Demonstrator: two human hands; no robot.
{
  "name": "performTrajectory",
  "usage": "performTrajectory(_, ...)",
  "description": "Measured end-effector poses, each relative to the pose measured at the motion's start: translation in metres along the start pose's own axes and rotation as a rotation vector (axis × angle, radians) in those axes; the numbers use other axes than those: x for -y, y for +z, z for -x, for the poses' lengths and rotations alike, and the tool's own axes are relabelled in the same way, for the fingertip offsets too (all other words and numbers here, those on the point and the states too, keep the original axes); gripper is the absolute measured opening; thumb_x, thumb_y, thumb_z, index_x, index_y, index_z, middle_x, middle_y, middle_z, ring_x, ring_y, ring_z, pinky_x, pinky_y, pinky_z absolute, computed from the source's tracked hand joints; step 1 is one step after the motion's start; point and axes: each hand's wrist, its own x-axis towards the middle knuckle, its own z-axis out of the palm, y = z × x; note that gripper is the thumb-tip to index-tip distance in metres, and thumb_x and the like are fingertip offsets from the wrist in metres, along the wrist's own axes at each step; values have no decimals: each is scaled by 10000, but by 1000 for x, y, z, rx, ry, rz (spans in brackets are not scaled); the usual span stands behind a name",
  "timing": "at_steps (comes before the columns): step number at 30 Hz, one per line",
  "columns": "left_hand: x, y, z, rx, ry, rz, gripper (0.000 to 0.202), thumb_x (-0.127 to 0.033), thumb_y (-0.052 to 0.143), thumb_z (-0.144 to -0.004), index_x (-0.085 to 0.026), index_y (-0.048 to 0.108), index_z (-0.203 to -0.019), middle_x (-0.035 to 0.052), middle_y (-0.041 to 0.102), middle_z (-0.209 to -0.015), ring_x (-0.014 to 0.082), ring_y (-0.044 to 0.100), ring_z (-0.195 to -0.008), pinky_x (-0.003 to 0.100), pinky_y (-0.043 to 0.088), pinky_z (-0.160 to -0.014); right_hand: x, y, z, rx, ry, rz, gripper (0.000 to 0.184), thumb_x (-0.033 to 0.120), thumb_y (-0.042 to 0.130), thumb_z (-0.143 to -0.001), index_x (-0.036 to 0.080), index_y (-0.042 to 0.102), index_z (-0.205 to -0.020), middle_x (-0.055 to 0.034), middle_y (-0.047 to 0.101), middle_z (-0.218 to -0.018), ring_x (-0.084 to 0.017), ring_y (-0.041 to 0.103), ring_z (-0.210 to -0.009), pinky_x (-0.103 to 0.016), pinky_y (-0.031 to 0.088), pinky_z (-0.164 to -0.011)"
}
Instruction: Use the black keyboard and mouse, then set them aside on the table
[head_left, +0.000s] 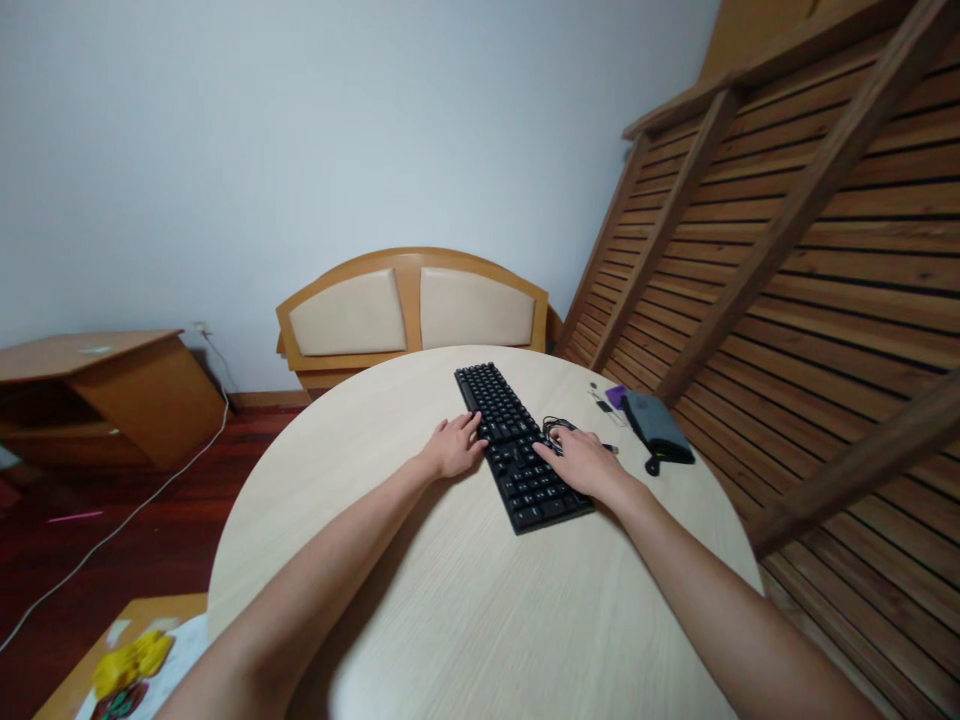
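Observation:
A black keyboard [514, 440] lies at an angle on the round pale wooden table [420, 590]. My left hand [452, 446] touches the keyboard's left long edge, fingers loosely curled against it. Resting on the keyboard's right side is my right hand [579, 462], its fingers stretched flat over the keys. Neither hand is wrapped around anything. The keyboard's coiled black cable [559, 426] sits just beyond my right hand.
A dark grey pouch [658, 428] and a small purple item [616, 396] lie at the table's right edge. A padded wooden bench back [411, 312] stands behind the table. Wooden slats [795, 260] lean at right. A low cabinet [97, 395] and white cord are at left.

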Motion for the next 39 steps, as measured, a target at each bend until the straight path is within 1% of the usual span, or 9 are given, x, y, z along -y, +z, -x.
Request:
performTrajectory(4, -21, 2, -11, -87, 52, 15, 489, -298, 374, -982, -191, 506, -1440, 116, 522, -1479, 272, 539, -1318, 447, 391, -1127, -14, -6, -4, 12, -14, -1, 468, 470, 298, -1017, 192, 636, -1183, -160, 695, -1157, -330, 614, -1117, -417, 455, -902)
performTrajectory(7, -38, 6, -8, -117, 10, 34, 494, -241, 354, -969, -153, 521, -1426, 138, 527, -1469, 276, 604, -1241, 415, 457, -1074, -30, -12, -8, -20, -42, 3, 491, 375, 211, -1037, 198, 663, -1114, -144, 713, -1121, -304, 634, -1073, -405, 460, -884)
performTrajectory(9, -47, 8, -2, -130, -39, 62, 489, -276, 330, -985, -151, 537, -1410, 139, 488, -1501, 290, 600, -1245, 425, 457, -1076, -41, -14, -11, -95, 12, 53, 425, 357, 301, -1015, 175, 656, -1162, -165, 697, -1175, -326, 610, -1114, -422, 457, -894)
performTrajectory(12, -60, 10, 13, -110, -72, 92, 571, -462, 317, -1006, -141, 499, -1442, 162, 420, -1545, 336, 536, -1312, 470, 423, -1104, -54, -12, -20, -124, 140, 116, 429, 422, 453, -958, 140, 641, -1221, -204, 685, -1192, -362, 601, -1126, -460, 467, -889)
performTrajectory(15, -73, 13, 30, -78, -52, 102, 801, -689, 351, -938, -121, 404, -1501, 188, 318, -1595, 385, 374, -1427, 522, 346, -1150, -63, -5, -29, -101, 194, 99, 442, 446, 471, -944, 143, 663, -1204, -211, 675, -1199, -362, 627, -1096, -475, 483, -869)
performTrajectory(22, -86, 10, 50, 24, 12, 197, 947, -828, 377, -847, -184, 362, -1541, 164, 131, -1658, 420, 189, -1496, 520, 248, -1206, -75, 0, -37, -86, 245, 16, 324, 227, 499, -897, 195, 761, -1084, -182, 713, -1118, -321, 681, -1023, -402, 502, -841)
performTrajectory(26, -84, 6, 43, 48, 60, 182, 960, -840, 389, -834, -184, 384, -1534, 172, 125, -1657, 436, 167, -1496, 530, 233, -1208, -75, -2, -37, -123, 214, -3, 337, 239, 469, -926, 155, 781, -1021, -192, 699, -1110, -304, 675, -1043, -373, 497, -876)
performTrajectory(31, -89, 8, 22, 65, 72, 172, 969, -855, 380, -822, -201, 381, -1538, 163, 128, -1657, 437, 203, -1487, 525, 238, -1204, -70, -9, -34, -262, 200, -11, 402, 229, 462, -936, 113, 685, -1251, -191, 563, -1348, -280, 636, -1113, -339, 473, -949)
performTrajectory(39, -112, 24, -21, 55, 102, 194, 978, -869, 372, -806, -216, 386, -1535, 134, 117, -1665, 413, 233, -1485, 487, 228, -1214, -81, -13, -35, -498, 94, -4, 435, 135, 424, -910, 94, 648, -1282, -184, 537, -1403, -300, 603, -1142, -386, 484, -975)
